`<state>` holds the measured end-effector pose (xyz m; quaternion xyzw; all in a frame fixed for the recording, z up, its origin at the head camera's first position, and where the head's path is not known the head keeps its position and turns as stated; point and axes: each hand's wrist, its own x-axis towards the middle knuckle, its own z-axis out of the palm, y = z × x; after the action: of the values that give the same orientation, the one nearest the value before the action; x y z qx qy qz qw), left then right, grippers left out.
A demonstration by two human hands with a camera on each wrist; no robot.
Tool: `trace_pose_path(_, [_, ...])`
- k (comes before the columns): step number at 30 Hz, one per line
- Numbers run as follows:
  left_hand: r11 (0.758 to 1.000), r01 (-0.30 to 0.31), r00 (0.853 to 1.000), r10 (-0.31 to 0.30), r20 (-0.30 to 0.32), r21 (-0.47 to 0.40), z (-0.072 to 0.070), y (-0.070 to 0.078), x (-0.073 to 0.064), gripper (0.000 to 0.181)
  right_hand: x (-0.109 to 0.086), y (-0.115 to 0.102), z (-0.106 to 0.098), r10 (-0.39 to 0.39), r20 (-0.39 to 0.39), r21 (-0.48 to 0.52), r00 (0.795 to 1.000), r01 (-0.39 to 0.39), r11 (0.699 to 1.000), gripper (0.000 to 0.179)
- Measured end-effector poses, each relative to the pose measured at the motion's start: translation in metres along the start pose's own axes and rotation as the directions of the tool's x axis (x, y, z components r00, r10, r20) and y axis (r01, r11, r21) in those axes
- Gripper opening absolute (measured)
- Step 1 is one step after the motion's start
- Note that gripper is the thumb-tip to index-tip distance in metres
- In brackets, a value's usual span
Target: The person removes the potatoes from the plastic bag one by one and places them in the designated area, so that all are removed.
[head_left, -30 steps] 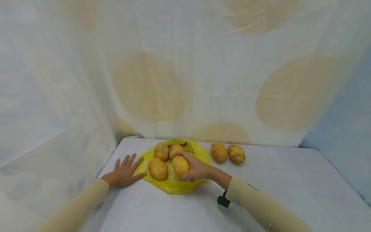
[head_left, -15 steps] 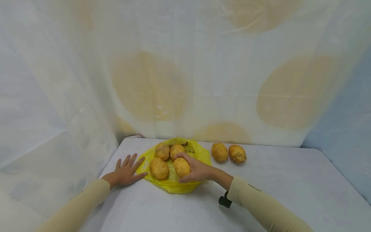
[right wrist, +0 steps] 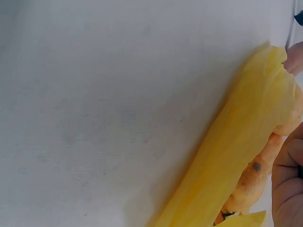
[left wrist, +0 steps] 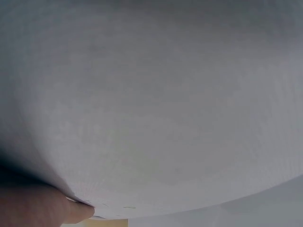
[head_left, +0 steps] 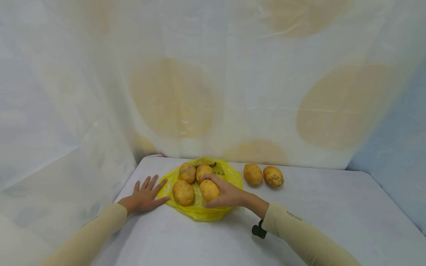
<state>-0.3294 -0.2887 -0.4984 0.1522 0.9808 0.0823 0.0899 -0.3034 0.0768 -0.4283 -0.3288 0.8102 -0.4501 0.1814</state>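
In the head view my right hand [head_left: 227,194] grips a potato [head_left: 209,190] over a spread yellow plastic bag [head_left: 199,215], thumb on the near side and fingers round the far side. A potato [head_left: 183,193] lies on the bag to its left, with two more potatoes behind, one at the left [head_left: 187,173] and one in the middle [head_left: 202,171]. My left hand [head_left: 145,198] rests flat on the table with fingers spread, its fingertips at the bag's left edge. The right wrist view has the bag's raised side [right wrist: 236,132] partly covering potatoes [right wrist: 253,182] beside my palm [right wrist: 289,182].
Two more potatoes, one smooth [head_left: 253,174] and one with rough patches [head_left: 273,176], sit side by side right of the bag. A white cloth covers the table [head_left: 319,207]. Behind it hangs a pale curtain [head_left: 253,85] with tan spots.
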Motion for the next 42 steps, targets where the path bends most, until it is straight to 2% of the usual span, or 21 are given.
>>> trace_pose_path(6, [1.0,0.011,1.0,-0.011,0.012,-0.005,-0.006,0.006,-0.002,0.09,-0.002,-0.002,-0.003,0.011,-0.017,-0.03,1.0,-0.012,0.999,0.079])
trace_pose_path(13, [1.0,0.019,1.0,-0.019,0.007,0.014,-0.006,0.009,-0.004,0.088,-0.006,-0.001,-0.01,0.043,-0.069,-0.074,0.997,-0.049,0.996,0.08])
trace_pose_path(20, [1.0,0.002,1.0,-0.002,0.001,-0.025,-0.006,0.009,-0.005,0.089,-0.007,0.0,-0.017,0.023,-0.15,-0.018,0.988,-0.026,0.999,0.081])
trace_pose_path(25, [1.0,-0.001,1.0,0.001,-0.004,-0.006,-0.002,0.005,-0.001,0.09,-0.008,0.0,-0.024,0.003,-0.163,0.034,0.987,0.002,0.999,0.08])
trace_pose_path(34, [0.999,0.027,0.999,-0.028,0.016,0.021,-0.001,0.003,0.003,0.093,-0.002,-0.009,-0.042,-0.075,-0.224,0.054,0.972,0.089,0.995,0.077])
trace_pose_path(42, [1.0,0.026,1.0,-0.026,0.006,0.011,0.002,0.001,0.002,0.093,-0.006,-0.018,-0.052,-0.05,-0.236,0.092,0.97,0.074,0.993,0.078])
